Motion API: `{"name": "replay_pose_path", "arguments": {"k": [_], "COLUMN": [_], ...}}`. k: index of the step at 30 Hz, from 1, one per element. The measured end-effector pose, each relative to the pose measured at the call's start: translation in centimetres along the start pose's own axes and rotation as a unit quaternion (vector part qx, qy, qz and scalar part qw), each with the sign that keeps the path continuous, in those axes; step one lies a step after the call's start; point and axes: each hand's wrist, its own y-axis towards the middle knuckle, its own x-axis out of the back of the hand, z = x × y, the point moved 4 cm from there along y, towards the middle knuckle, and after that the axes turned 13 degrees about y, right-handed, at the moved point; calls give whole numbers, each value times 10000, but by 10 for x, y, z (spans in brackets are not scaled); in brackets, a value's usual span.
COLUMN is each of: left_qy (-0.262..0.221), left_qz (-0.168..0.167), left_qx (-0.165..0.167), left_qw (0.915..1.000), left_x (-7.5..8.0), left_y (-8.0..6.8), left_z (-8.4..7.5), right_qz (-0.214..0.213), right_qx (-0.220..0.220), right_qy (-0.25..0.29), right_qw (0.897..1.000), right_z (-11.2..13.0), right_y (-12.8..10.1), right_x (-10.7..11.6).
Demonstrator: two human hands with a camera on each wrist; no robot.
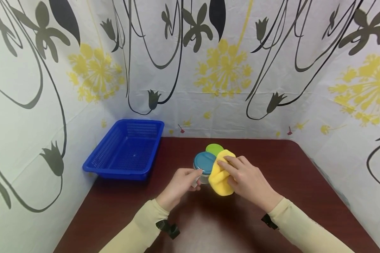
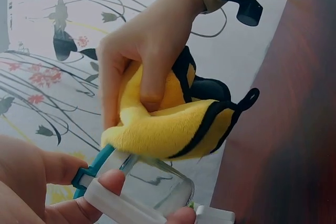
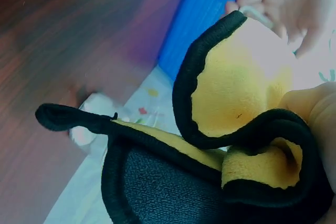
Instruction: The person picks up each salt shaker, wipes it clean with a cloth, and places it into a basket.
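Note:
A clear jar with a teal lid (image 1: 204, 164) stands mid-table. My left hand (image 1: 181, 184) grips its side; in the left wrist view my fingers (image 2: 110, 182) curl round the clear jar (image 2: 152, 187) by its white clasp. My right hand (image 1: 245, 179) holds a yellow cloth (image 1: 220, 174) with black edging and presses it against the jar's right side. The cloth (image 2: 168, 124) is bunched under the thumb (image 2: 152, 85) of that hand, and its black trim (image 3: 210, 66) fills the right wrist view. A green lid (image 1: 214, 149) shows just behind the jar.
A blue plastic basket (image 1: 126, 149) sits at the back left of the dark wooden table (image 1: 304, 175). Patterned curtain walls close in the left, back and right sides.

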Motion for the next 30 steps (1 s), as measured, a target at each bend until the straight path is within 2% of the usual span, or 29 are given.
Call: {"name": "replay_pose_path", "arguments": {"k": [6, 11, 22, 26, 30], "left_qy": [-27, -3, 27, 4, -6], "left_qz": [-114, -62, 64, -47, -138], "left_qx": [-93, -199, -53, -106, -143], "left_qw": [9999, 9998, 10000, 9999, 9998], "left_x": [3, -1, -6, -4, -3], "left_y": [-2, -2, -3, -3, -3], "left_z": [0, -3, 1, 0, 0], "right_qz": [-268, -568, -687, -789, -859], "right_qx": [-272, -311, 93, 399, 490], "right_qy": [-197, -205, 517, 875, 955], "right_qw": [9991, 9977, 9963, 9922, 9905], "right_z": [-21, -23, 6, 18, 24], "right_y": [-6, -6, 4, 8, 12], "right_x": [9, 12, 7, 4, 0]}}
